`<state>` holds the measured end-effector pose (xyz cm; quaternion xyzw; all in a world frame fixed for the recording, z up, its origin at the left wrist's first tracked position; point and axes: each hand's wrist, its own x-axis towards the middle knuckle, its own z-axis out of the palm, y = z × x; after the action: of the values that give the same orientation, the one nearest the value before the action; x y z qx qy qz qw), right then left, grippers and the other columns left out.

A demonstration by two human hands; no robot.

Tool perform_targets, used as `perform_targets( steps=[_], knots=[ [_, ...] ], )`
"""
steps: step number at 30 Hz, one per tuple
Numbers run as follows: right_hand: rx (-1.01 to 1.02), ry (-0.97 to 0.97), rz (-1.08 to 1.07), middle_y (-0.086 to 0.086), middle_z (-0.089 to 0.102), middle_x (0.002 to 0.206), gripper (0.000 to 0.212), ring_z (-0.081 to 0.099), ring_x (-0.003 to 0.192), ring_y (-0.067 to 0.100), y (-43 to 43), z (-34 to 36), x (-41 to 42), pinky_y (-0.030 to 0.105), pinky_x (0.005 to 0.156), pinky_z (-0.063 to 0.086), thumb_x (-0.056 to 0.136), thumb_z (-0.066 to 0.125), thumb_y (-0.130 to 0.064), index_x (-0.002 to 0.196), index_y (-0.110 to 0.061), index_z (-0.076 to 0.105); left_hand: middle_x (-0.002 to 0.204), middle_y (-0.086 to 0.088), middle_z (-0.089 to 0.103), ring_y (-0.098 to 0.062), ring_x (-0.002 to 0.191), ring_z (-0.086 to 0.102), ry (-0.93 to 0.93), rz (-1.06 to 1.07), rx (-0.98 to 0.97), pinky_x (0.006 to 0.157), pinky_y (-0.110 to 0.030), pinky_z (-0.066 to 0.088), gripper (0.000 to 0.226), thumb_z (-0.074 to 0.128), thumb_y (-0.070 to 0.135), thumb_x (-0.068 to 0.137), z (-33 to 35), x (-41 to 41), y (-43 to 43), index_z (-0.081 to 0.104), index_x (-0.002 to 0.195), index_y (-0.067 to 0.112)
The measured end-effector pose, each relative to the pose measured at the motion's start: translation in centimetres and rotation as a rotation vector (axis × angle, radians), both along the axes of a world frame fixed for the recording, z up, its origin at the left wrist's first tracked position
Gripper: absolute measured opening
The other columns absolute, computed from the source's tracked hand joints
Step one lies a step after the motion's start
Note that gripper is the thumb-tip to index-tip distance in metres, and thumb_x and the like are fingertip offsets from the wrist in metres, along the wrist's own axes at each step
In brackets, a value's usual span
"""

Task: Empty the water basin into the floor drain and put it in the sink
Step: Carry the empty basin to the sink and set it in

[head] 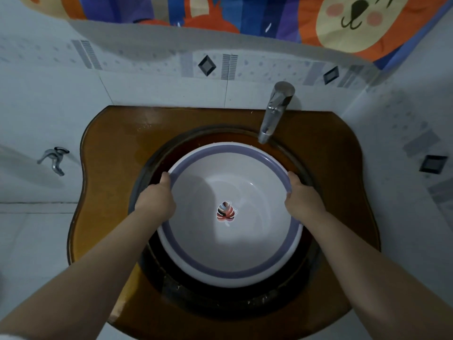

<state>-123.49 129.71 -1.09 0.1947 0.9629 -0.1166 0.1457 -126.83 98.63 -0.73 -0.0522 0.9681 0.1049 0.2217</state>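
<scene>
Now the basin (235, 253) is down in the sink (152, 155), seemingly empty.
Head view: left hand (157, 196) and right hand (304, 200) curl their fingers round its rim; released unevenly, it could tip and knock the sink or tap (273, 114).

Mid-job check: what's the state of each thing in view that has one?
Basin: upright, looks empty, down in the sink bowl.
Left hand: grips the basin's left rim.
Right hand: grips the basin's right rim.
Sink: holds the basin; drain hidden.
Faucet: no water running.
Wall tap: no water running.
</scene>
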Motion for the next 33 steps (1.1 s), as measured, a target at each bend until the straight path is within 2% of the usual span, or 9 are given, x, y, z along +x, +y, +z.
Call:
perform_targets(
  steps=[4,7,12,16,20,25,28,30,33],
  knots=[
    [0.034,-0.064,-0.038,-0.001,0.049,0.08,0.068,0.054,0.062,0.017,-0.6,-1.0,1.7,0.025,0.047,0.046,0.092,0.042,-0.017,0.144,-0.032,-0.001,0.062,-0.01,0.056,-0.021,0.043,0.047,0.021,-0.057,-0.036,0.033,-0.025,0.03,0.073,0.037,0.0,0.088,0.8,-1.9,0.1,-0.004,0.146,0.02],
    [0.014,-0.067,-0.069,0.006,0.057,0.093,0.068,0.058,0.069,0.021,-0.9,-1.2,2.0,0.029,0.055,0.052,0.092,0.042,-0.016,0.143,-0.032,-0.001,0.062,-0.01,0.055,-0.021,0.043,0.048,0.035,-0.079,-0.036,0.033,-0.025,0.03,0.073,0.037,-0.001,0.088,1.0,-2.4,0.0,-0.003,0.146,0.019],
    [0.091,-0.016,0.003,0.008,0.059,0.102,0.067,0.048,0.061,0.015,-0.1,-0.3,0.2,0.026,0.05,0.04,0.095,0.041,-0.019,0.145,-0.031,0.0,0.065,-0.011,0.054,-0.022,0.044,0.048,-0.024,-0.003,0.041,0.032,-0.026,0.03,0.062,0.041,0.003,0.088,0.1,-0.1,-0.1,0.01,0.141,0.016],
    [0.105,0.046,0.095,0.01,0.062,0.102,0.062,0.056,0.075,0.021,0.5,0.3,-0.9,0.027,0.059,0.042,0.096,0.041,-0.019,0.147,-0.028,0.007,0.066,-0.009,0.05,-0.02,0.046,0.046,-0.031,0.037,0.054,0.031,-0.027,0.03,0.06,0.043,0.006,0.088,-0.8,1.6,0.2,0.011,0.139,0.011],
    [0.098,-0.02,0.039,0.008,0.054,0.091,0.066,0.05,0.064,0.016,-0.1,-0.3,0.3,0.025,0.047,0.036,0.096,0.039,-0.02,0.146,-0.028,-0.003,0.068,-0.01,0.052,-0.022,0.047,0.049,0.04,0.018,0.055,0.032,-0.026,0.029,0.064,0.043,0.005,0.088,-0.1,0.7,-0.1,0.009,0.141,0.016],
    [0.067,-0.044,-0.004,0.012,0.056,0.102,0.068,0.055,0.072,0.021,-0.5,-1.4,0.9,0.028,0.05,0.038,0.095,0.038,-0.021,0.145,-0.029,-0.008,0.073,-0.012,0.053,-0.024,0.05,0.052,0.061,-0.001,0.024,0.033,-0.027,0.03,0.062,0.04,0.002,0.088,0.9,-0.6,-0.2,0.012,0.141,0.015],
    [0.045,-0.017,0.016,0.009,0.052,0.097,0.066,0.051,0.071,0.019,-0.3,-1.4,0.1,0.031,0.057,0.04,0.096,0.038,-0.022,0.145,-0.03,-0.005,0.086,-0.017,0.057,-0.024,0.052,0.052,0.069,0.024,0.016,0.033,-0.027,0.03,0.063,0.041,0.003,0.088,0.6,0.2,-0.4,0.01,0.142,0.016],
    [0.056,-0.002,0.025,0.009,0.052,0.1,0.066,0.049,0.07,0.018,-0.2,-1.6,-0.2,0.031,0.057,0.04,0.096,0.038,-0.022,0.145,-0.031,-0.005,0.092,-0.02,0.058,-0.025,0.054,0.053,0.074,0.032,0.008,0.033,-0.027,0.032,0.064,0.042,0.003,0.088,0.4,0.5,-0.4,0.009,0.141,0.018],
    [0.072,0.0,0.025,0.01,0.053,0.104,0.066,0.05,0.069,0.018,-0.1,-1.9,-0.2,0.03,0.055,0.039,0.095,0.038,-0.023,0.144,-0.032,-0.005,0.084,-0.017,0.055,-0.025,0.053,0.053,0.052,0.033,0.0,0.033,-0.027,0.031,0.06,0.043,0.001,0.087,0.4,0.3,-0.2,0.014,0.137,0.015]
  ],
)
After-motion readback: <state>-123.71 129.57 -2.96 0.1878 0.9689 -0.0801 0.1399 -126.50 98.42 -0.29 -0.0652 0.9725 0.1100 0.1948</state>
